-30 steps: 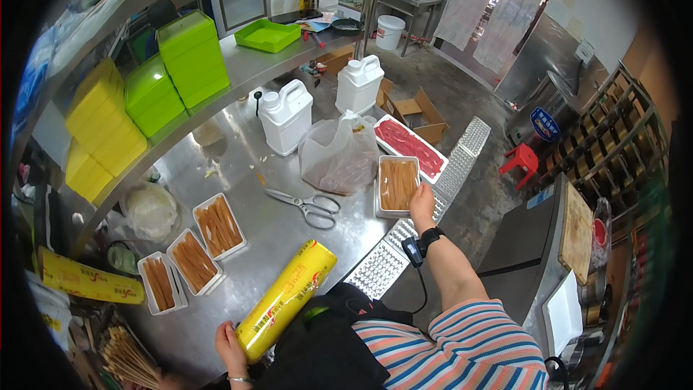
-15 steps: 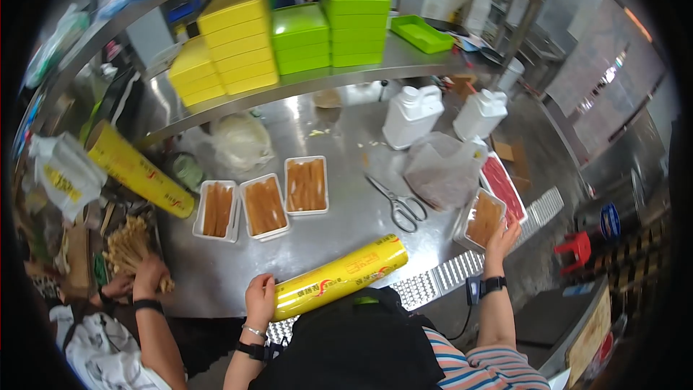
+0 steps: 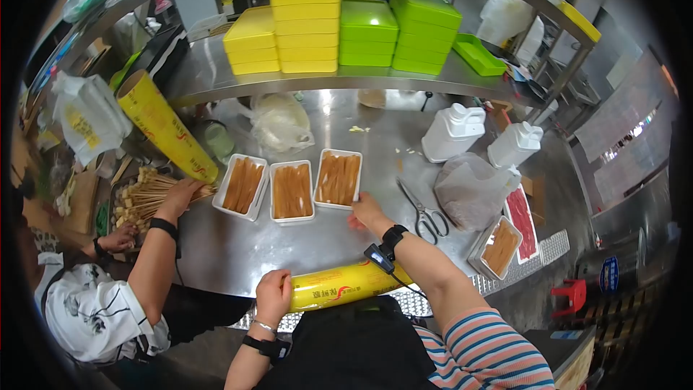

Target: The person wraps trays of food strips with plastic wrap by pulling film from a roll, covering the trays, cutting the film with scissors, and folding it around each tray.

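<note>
My left hand [image 3: 273,297] is closed round the left end of a yellow roll of cling film [image 3: 339,287], which lies along the table's front edge by my body. My right hand [image 3: 369,214] reaches across to the lower right corner of a white tray of brown strips [image 3: 338,178]. Its thumb and fingers look apart; whether they touch the tray I cannot tell. Two more trays of brown strips, a middle one [image 3: 292,191] and a left one [image 3: 244,186], stand beside it. My right forearm hides the roll's right end.
Scissors [image 3: 424,211], a plastic bag [image 3: 473,191] and white jugs [image 3: 452,133] are to the right. Stacked trays of strips [image 3: 499,247] stand beside a tray of red meat [image 3: 521,222]. At left, a co-worker's hand [image 3: 179,196] handles skewers [image 3: 148,198] near another upright film roll [image 3: 167,128].
My right hand has left the stacked trays at the right and moved left to the row of strip trays. My left hand stays on the cling film roll. The view has shifted.
</note>
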